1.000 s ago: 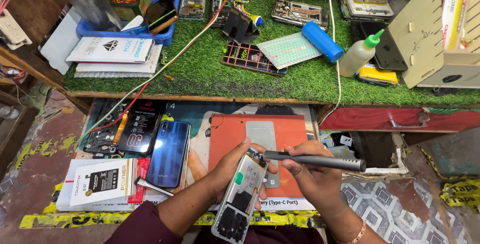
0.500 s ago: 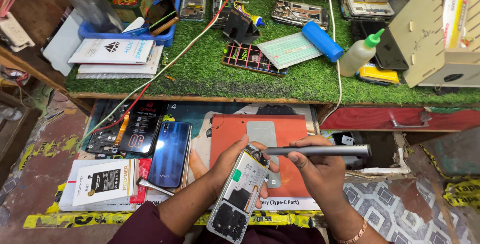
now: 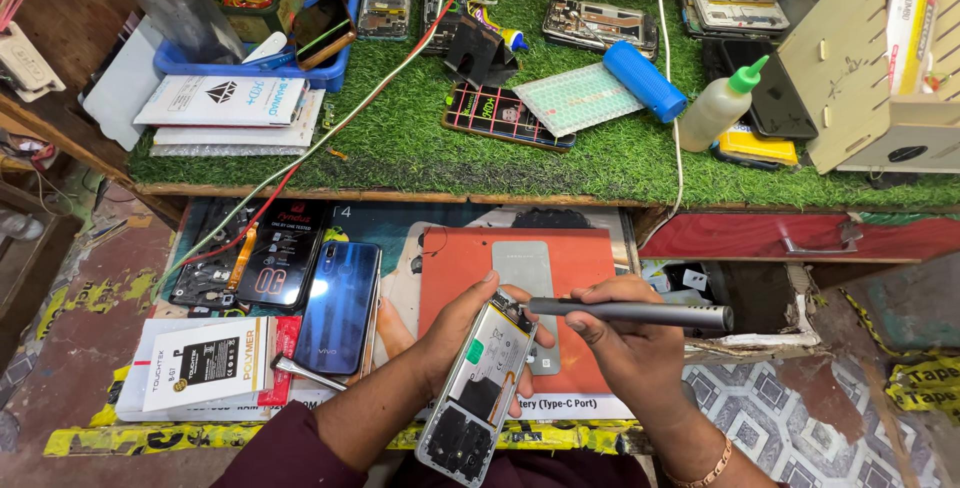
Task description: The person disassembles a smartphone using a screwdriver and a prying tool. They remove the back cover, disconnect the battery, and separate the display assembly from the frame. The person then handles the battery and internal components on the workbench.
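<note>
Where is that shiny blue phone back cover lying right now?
In the head view, the blue back cover lies at lower left, left of the orange mat and just beyond the left hand, with tweezers at its near edge.

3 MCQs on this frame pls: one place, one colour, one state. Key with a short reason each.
1. Where does the blue phone back cover lie?
A. on the green turf shelf
B. on the lower surface, left of the orange mat
C. in the blue tray

2. What colour is the squeeze bottle's cap?
A. red
B. white
C. green

3. The opened phone is:
A. held in the left hand
B. lying free on the mat
C. closed, back cover on

Key: 1 B, it lies beside the orange mat. 2 C, the cap is green. 3 A, the left hand grips it, insides exposed, while the right hand holds a grey screwdriver to it.
</note>
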